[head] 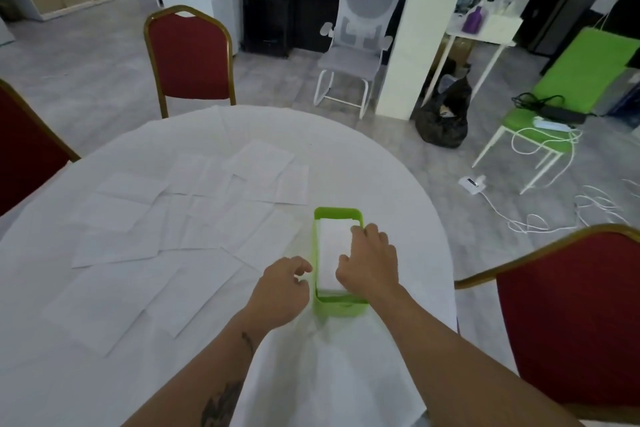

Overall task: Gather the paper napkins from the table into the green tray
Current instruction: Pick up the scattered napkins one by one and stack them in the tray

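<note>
Head view: pressing white folded paper napkins [330, 253] into rectangular green plastic tray [337, 307], right hand [369, 262] flat, fingers straight. Left hand [282, 291] hovering loosely curled, holding nothing. Next, judging: reaching for spread napkins [138, 218] on white round table [346, 374].

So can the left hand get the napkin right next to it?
Probably yes. The left hand hangs beside the green tray holding nothing, and the napkin lies flat just left of it with nothing between.

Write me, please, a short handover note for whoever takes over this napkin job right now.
Right hand: fingers flat on the stack of napkins inside the green tray, pressing it down.
Left hand: loosely curled beside the tray's left wall, holding nothing.
Done: one stack sits in the tray.
Left: many loose napkins lie spread over the white tablecloth, left of and beyond the tray; gather them in.
</note>
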### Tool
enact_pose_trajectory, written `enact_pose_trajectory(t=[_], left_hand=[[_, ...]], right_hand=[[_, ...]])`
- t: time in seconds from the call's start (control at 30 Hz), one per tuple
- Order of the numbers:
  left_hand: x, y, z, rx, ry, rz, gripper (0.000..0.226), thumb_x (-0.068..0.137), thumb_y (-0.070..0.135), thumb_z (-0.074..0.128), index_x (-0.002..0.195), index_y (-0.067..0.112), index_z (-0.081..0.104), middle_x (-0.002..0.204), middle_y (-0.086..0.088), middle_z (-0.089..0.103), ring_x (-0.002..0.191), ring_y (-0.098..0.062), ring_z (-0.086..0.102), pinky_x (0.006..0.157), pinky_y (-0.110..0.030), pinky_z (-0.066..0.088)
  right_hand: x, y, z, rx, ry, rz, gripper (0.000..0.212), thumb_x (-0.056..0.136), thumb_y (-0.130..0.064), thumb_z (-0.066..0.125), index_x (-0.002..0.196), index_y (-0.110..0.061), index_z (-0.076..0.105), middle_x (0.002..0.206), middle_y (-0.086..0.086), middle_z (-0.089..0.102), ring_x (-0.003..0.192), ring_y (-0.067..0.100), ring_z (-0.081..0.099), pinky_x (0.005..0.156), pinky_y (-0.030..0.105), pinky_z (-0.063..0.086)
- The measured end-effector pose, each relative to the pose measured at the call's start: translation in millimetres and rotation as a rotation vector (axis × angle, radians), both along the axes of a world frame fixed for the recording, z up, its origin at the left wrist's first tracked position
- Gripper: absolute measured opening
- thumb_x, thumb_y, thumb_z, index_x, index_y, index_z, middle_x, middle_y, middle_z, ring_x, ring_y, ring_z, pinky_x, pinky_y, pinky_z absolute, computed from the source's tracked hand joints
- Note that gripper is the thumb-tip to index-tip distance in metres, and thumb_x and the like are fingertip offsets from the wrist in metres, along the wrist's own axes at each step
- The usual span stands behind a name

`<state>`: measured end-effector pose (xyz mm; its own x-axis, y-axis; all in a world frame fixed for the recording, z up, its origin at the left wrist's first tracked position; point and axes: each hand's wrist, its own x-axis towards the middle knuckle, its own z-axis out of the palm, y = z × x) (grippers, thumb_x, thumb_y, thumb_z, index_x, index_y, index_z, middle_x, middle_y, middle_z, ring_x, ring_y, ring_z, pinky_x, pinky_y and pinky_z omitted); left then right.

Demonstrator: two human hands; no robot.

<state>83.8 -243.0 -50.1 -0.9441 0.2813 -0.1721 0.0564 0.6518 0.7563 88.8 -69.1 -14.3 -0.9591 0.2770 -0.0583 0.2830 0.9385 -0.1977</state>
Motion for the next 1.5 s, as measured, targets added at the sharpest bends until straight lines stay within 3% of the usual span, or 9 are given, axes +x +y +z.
enact_pose_trajectory(t=[0.2, 0.37, 0.57, 0.7, 0.9, 1.1, 1.2, 1.3, 1.5], left_hand=[[7.5, -19.0, -1.3, 0.044, -0.017, 0.081, 0.026, 0.086, 0.014, 0.051, 0.097, 0.034, 0.062, 0.099, 0.012, 0.063, 0.084, -0.006, 0.062, 0.075, -0.023, 0.05], [13.9, -56.1, -3.8, 0.07, -0.009, 0.26, 0.026, 0.087, 0.014, 0.051, 0.089, 0.037, 0.062, 0.094, 0.016, 0.064, 0.079, 0.001, 0.062, 0.065, -0.017, 0.046], [19.3, -112.2, -20.1, -0.015, 0.02, 0.467, 0.02, 0.084, 0.019, 0.055, 0.097, 0.032, 0.061, 0.095, 0.014, 0.058, 0.089, -0.007, 0.058, 0.075, -0.024, 0.045], [24.4, -143.1, -34.6, -0.14, 0.06, 0.554, 0.024, 0.084, 0.023, 0.059, 0.109, 0.026, 0.061, 0.109, 0.006, 0.055, 0.1, -0.014, 0.053, 0.083, -0.028, 0.044], [26.9, -188.9, -49.1, -0.403, 0.112, 0.715, 0.041, 0.083, 0.028, 0.059, 0.124, 0.023, 0.055, 0.127, -0.002, 0.05, 0.115, -0.025, 0.046, 0.093, -0.041, 0.041], [26.6, -225.3, -69.2, -0.567, -0.062, 0.686, 0.064, 0.088, 0.047, 0.051, 0.146, 0.027, 0.032, 0.155, -0.005, 0.024, 0.143, -0.026, 0.017, 0.112, -0.047, 0.016], [24.7, -227.7, -70.2, -0.553, 0.019, 0.718, 0.054, 0.087, 0.042, 0.054, 0.138, 0.026, 0.045, 0.143, -0.003, 0.039, 0.133, -0.026, 0.029, 0.107, -0.045, 0.023], [26.2, -229.7, -70.1, -0.552, 0.102, 0.739, 0.035, 0.086, 0.037, 0.056, 0.119, 0.026, 0.058, 0.125, -0.001, 0.049, 0.117, -0.025, 0.041, 0.097, -0.043, 0.03], [33.2, -230.5, -65.2, -0.473, 0.191, 0.772, 0.005, 0.087, 0.029, 0.057, 0.087, 0.025, 0.06, 0.101, 0.005, 0.053, 0.097, -0.018, 0.048, 0.085, -0.036, 0.031]], right_hand=[[2.9, -6.7, -7.2, 0.038, -0.19, 0.209, 0.043, 0.087, -0.035, 0.047, 0.127, -0.021, 0.052, 0.126, 0.002, 0.05, 0.116, 0.026, 0.047, 0.095, 0.044, 0.034], [-15.8, -35.9, 2.4, -0.091, 0.006, 0.222, 0.044, 0.086, -0.025, 0.049, 0.13, -0.022, 0.054, 0.132, 0.001, 0.05, 0.118, 0.025, 0.048, 0.098, 0.042, 0.032], [-42.8, -104.7, -12.4, -0.419, -0.085, 0.36, 0.039, 0.086, -0.022, 0.051, 0.124, -0.021, 0.06, 0.122, 0.001, 0.055, 0.106, 0.019, 0.055, 0.092, 0.035, 0.046], [-46.8, -133.1, -40.0, -0.459, -0.234, 0.371, 0.042, 0.084, -0.021, 0.053, 0.125, -0.019, 0.059, 0.122, 0.002, 0.057, 0.096, 0.01, 0.049, 0.085, 0.027, 0.041], [-53.9, -171.9, -61.6, -0.521, -0.366, 0.393, 0.048, 0.081, -0.019, 0.05, 0.128, -0.019, 0.057, 0.119, 0.001, 0.059, 0.1, 0.016, 0.056, 0.086, 0.029, 0.045], [-64.5, -202.1, -67.2, -0.514, -0.378, 0.451, 0.05, 0.081, -0.017, 0.049, 0.13, -0.018, 0.055, 0.118, 0.002, 0.057, 0.104, 0.018, 0.056, 0.092, 0.034, 0.048], [-69.8, -214.3, -67.9, -0.501, -0.354, 0.464, 0.053, 0.079, -0.018, 0.047, 0.132, -0.019, 0.054, 0.119, 0.004, 0.059, 0.104, 0.019, 0.057, 0.087, 0.033, 0.048], [-74.6, -229.6, -68.4, -0.528, -0.377, 0.44, 0.055, 0.08, -0.019, 0.05, 0.135, -0.018, 0.053, 0.123, 0.006, 0.06, 0.112, 0.021, 0.057, 0.095, 0.037, 0.048], [-78.6, -253.0, -71.4, -0.565, -0.42, 0.358, 0.055, 0.082, -0.023, 0.056, 0.136, -0.014, 0.052, 0.139, 0.004, 0.055, 0.124, 0.021, 0.052, 0.09, 0.028, 0.04]])
